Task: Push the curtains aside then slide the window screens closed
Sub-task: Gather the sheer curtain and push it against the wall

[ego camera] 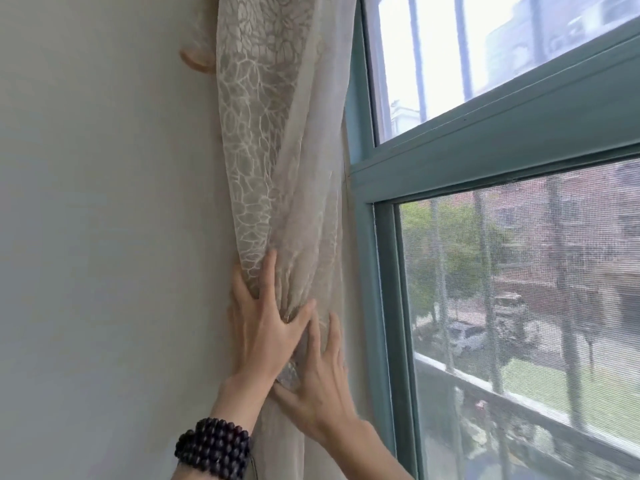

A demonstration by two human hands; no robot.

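A sheer beige curtain [266,140] with a leaf pattern hangs bunched against the wall, left of the teal window frame [367,258]. My left hand [263,323] presses flat on the gathered cloth, fingers spread, a little fabric pinched between thumb and forefinger. My right hand [322,379] lies just below and to the right, fingers spread on the same bundle. A dark bead bracelet [213,448] wraps my left wrist. A mesh window screen [519,289] fills the lower pane to the right.
A plain pale wall [104,237] fills the left half. A curtain tie-back hook [195,60] sticks out of the wall at the upper left of the curtain. The upper glass pane [485,53] shows bars and buildings; cars and trees lie outside below.
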